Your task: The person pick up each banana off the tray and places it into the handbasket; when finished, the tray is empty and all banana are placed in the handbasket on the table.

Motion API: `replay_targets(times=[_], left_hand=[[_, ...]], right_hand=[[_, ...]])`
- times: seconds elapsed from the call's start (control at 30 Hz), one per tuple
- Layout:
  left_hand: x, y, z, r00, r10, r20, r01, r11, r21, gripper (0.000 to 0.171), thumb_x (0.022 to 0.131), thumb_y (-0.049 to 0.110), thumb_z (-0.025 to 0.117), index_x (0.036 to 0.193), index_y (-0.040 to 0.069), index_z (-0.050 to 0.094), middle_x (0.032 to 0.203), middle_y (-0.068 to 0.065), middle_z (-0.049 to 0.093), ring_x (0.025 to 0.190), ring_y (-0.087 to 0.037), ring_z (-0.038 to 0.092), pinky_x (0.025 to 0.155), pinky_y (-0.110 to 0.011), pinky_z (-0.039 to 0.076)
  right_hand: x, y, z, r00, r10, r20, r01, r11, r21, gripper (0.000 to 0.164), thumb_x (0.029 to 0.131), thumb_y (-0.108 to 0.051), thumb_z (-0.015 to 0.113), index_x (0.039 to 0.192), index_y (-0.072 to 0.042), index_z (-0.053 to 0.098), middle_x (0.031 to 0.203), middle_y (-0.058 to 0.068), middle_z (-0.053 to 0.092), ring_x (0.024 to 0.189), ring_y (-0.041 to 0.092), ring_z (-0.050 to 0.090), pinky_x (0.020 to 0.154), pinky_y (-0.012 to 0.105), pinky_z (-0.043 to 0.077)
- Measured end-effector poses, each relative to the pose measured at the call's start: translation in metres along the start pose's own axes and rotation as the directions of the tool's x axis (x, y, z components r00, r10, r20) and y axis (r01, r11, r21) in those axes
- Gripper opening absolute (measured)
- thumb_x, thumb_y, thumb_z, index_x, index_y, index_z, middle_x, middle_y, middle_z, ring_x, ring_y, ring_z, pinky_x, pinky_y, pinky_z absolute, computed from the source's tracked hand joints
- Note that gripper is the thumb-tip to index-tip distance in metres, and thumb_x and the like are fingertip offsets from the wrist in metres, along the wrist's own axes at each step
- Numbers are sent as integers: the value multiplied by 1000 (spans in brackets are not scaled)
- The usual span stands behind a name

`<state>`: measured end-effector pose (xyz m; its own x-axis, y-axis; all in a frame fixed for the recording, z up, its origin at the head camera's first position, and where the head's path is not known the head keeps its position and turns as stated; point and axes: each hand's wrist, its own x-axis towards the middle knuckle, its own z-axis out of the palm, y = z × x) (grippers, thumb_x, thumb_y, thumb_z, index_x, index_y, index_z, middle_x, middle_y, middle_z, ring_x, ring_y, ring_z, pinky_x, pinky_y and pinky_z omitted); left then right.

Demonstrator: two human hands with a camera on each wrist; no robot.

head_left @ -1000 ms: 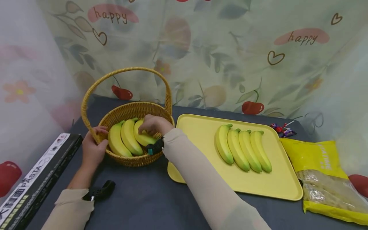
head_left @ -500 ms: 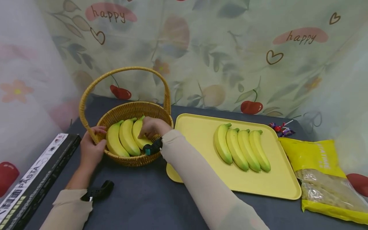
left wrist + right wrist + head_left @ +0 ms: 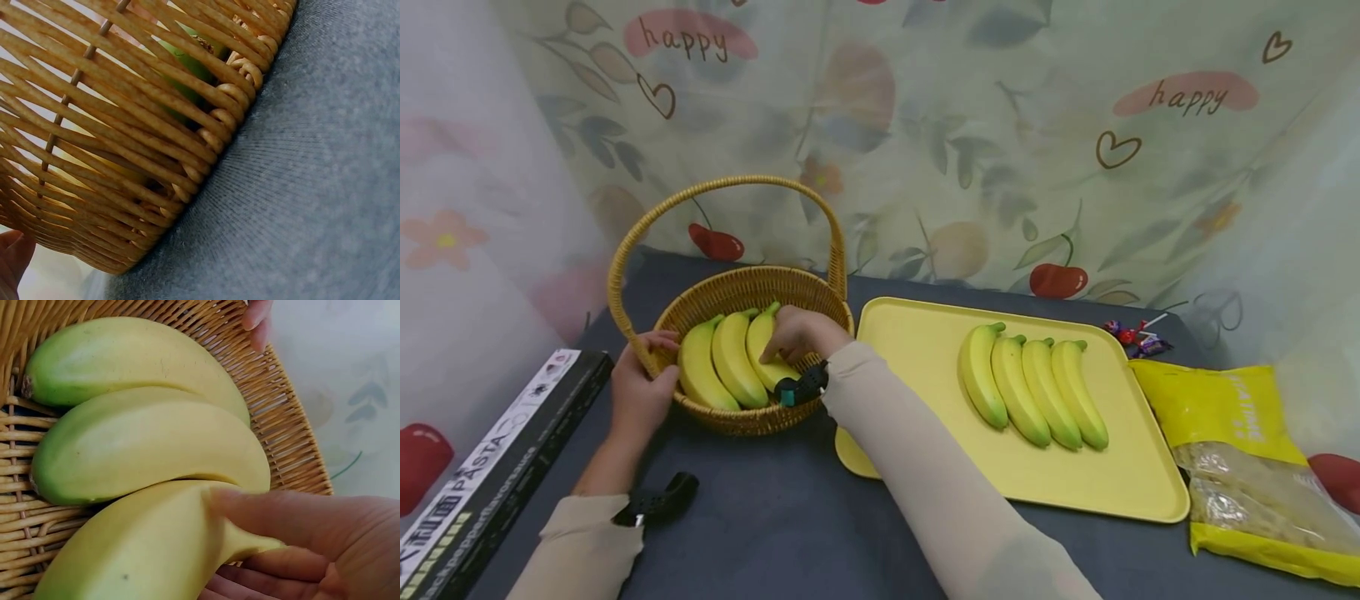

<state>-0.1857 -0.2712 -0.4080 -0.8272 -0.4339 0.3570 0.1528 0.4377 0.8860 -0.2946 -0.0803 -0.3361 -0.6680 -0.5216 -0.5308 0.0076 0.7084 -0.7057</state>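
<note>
A woven wicker basket with a tall arched handle stands at the left of the head view. Its left rim, by the foot of the handle, is gripped by my left hand. Three bananas lie side by side inside: a left one, a middle one and a right one. My right hand reaches in over the basket's right side. In the right wrist view, its thumb and fingers hold the right banana near the stem. The left wrist view shows mainly the basket's wall.
A yellow tray with several bananas is right of the basket. Beyond it lie wrapped lollipops and a yellow plastic bag. A black pasta box lies at the left. A printed curtain hangs behind.
The right banana has shifted slightly in the basket, its stem coming into sight as my right hand moved a little. My left hand keeps its grip on the rim.
</note>
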Motion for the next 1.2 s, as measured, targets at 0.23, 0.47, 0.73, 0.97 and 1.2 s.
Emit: replay_targets(times=[0.23,0.47,0.73,0.97,1.2], left_hand=[[-1,1,1,999,28,-23,-28,1000,11,22,74,-8,54,94,-2,60,107,-4,60,102,7,47,85,-10,35],[-1,1,1,1000,17,-19,-17,1000,4,22,75,-9,54,95,-2,60,104,6,59,103,5,47,85,-11,35],[0,-1,3,1000,-8,-15,8,1000,6,22,76,-8,53,96,-3,59,103,7,59,102,6,47,85,-10,35],[-1,-1,3,1000,20,-8,-20,1000,-5,22,76,-8,53,96,-2,59,104,6,59,104,4,48,84,-10,35],[-3,0,3,998,53,-20,-53,999,3,20,75,-7,53,94,-3,58,106,-5,61,105,2,49,85,-10,35]], right_hand=[[-8,-4,-4,995,-69,-65,71,997,27,52,83,-15,68,53,-15,26,51,-4,18,45,10,23,65,28,46],[-33,-13,-7,967,-248,-54,247,969,-15,54,82,-17,70,58,-13,22,59,-4,12,51,10,12,57,25,33],[-67,-4,-17,956,-287,-59,288,958,-1,61,84,-21,68,138,-4,43,142,11,46,123,21,52,88,30,50],[-96,26,-30,929,-357,-103,358,934,-12,58,86,-22,66,138,-8,44,144,5,44,126,18,49,91,27,48],[-119,72,-44,916,-356,-186,372,926,58,62,87,-23,64,141,-6,38,146,10,40,129,23,45,100,34,43]])
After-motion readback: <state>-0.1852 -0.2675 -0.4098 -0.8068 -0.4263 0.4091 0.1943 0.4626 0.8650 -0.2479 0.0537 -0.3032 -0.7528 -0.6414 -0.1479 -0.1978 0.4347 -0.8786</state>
